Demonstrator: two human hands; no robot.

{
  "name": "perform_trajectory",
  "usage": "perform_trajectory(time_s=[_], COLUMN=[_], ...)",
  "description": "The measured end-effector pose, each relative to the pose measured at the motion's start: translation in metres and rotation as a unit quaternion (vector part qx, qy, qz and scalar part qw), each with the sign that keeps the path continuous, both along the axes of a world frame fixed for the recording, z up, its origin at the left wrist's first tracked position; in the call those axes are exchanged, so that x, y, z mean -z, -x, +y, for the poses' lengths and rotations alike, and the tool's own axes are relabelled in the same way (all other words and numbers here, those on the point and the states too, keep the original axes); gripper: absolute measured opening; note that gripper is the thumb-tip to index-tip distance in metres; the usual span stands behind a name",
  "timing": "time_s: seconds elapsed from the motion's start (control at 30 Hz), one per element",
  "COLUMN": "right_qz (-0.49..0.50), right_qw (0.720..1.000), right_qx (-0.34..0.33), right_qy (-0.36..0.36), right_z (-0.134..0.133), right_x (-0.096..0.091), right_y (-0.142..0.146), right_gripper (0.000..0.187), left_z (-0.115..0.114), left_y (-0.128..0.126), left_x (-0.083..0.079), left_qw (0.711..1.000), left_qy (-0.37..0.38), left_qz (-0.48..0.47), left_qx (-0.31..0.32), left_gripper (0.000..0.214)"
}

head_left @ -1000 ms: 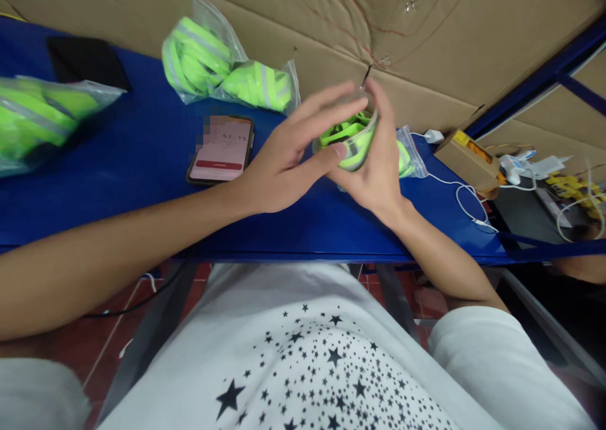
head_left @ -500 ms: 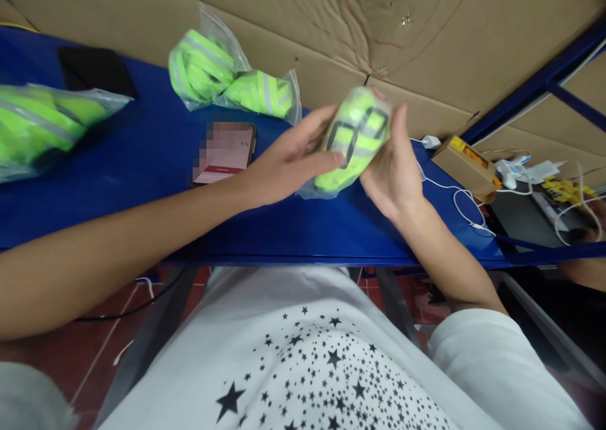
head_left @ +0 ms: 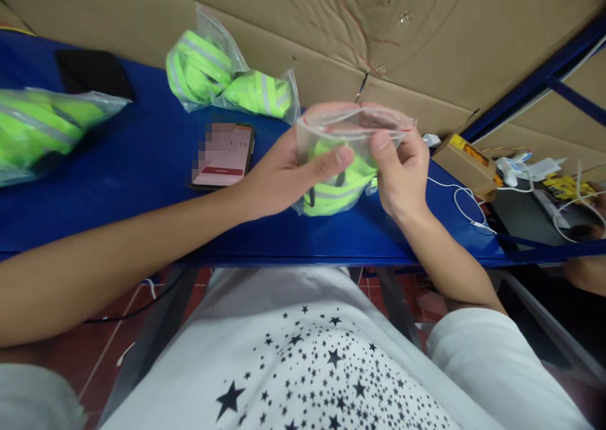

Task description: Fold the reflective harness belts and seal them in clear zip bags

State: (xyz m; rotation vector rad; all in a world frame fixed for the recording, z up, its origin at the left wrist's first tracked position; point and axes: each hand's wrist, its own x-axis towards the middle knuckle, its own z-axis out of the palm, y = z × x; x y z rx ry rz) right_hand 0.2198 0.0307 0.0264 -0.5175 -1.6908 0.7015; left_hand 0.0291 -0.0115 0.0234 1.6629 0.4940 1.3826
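In the head view, the left hand (head_left: 284, 177) and the right hand (head_left: 402, 174) are both holding one clear bag (head_left: 357, 146) over the blue tabletop (head_left: 146, 158). A bright green strap (head_left: 338, 191) is sitting inside it. The left hand is gripping the bag's left side, with its thumb lying across the front. The right hand is pinching the right side near the top edge. I cannot tell if the bottom is touching the tabletop.

The bag's mouth is gaping and is pointing up, while the full end is hanging down toward the person. The mouth is running left to right. The bag is bulging, so its long way is not showing clearly.

Something could be going wrong if the bag starts tipping: the strap could be sliding out of the mouth. Pulling too hard could be tearing the thin plastic. A fold of strap could be getting in the way of the top edges.

A phone (head_left: 227, 155) is lying near the left hand, and two more green bags (head_left: 201, 67) are resting by the cardboard wall (head_left: 265, 32).
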Motion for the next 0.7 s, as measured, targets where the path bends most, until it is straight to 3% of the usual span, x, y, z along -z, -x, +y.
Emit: perform_trajectory(time_s=[0.13,0.2,0.3,0.4,0.53,0.7], right_qz=[-0.008,0.005,0.016,0.004,-0.022,-0.023], right_qw=[0.998,0.998,0.998,0.995,0.998,0.997], right_qx=[0.061,0.058,-0.018,-0.044,0.043,0.068], right_qy=[0.007,0.020,0.059,0.085,0.032,0.003], right_z=[-0.001,0.004,0.011,0.015,0.018,0.018], right_x=[-0.001,-0.003,-0.008,-0.009,-0.003,0.004], right_y=[-0.002,-0.007,-0.013,-0.017,-0.015,-0.011], right_gripper=[0.031,0.032,0.033,0.026,0.026,0.032], left_z=[-0.007,-0.006,-0.001,0.005,0.012,0.015], left_y=[-0.003,-0.002,0.003,0.009,0.008,0.009], left_x=[-0.002,-0.005,-0.010,-0.014,-0.004,0.002], left_qw=[0.997,0.997,0.985,0.969,0.972,0.972], left_qy=[-0.005,0.054,0.158,0.235,0.217,0.235], left_qz=[0.047,0.018,-0.056,-0.078,-0.070,-0.022], left_qx=[-0.053,-0.061,-0.050,0.002,0.054,0.011], left_gripper=[0.066,0.051,0.024,0.030,0.027,0.020])
